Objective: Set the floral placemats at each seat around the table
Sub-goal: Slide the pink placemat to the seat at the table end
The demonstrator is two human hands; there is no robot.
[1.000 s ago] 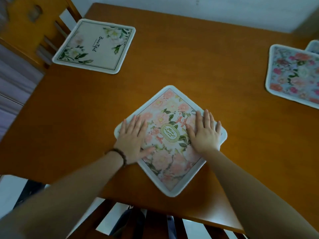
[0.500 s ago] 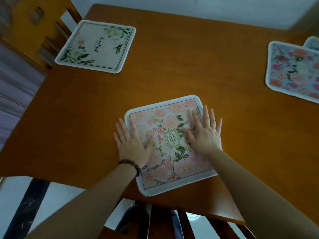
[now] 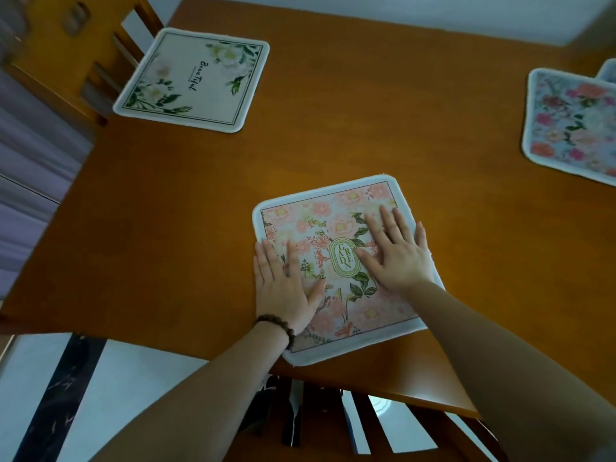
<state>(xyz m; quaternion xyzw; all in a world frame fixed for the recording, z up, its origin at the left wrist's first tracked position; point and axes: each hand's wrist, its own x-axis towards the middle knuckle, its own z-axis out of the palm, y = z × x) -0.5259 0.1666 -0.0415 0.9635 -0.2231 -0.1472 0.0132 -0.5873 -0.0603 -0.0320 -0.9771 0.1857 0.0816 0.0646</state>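
Pressing flat: left hand [image 3: 283,288] and right hand [image 3: 398,253], fingers straight, gripping nothing, pin the pink mat [image 3: 336,228] at the desk's [image 3: 200,211] near edge, above a chair [image 3: 366,425]; likely squaring it to that seat.

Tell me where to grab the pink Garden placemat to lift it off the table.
Probably pinch the near white border of the pink Garden placemat, coming from the near table edge. The mat lies flat, but that border sits almost at the edge, so fingertips could slip under there. Both the left hand and right hand now press flat on top.
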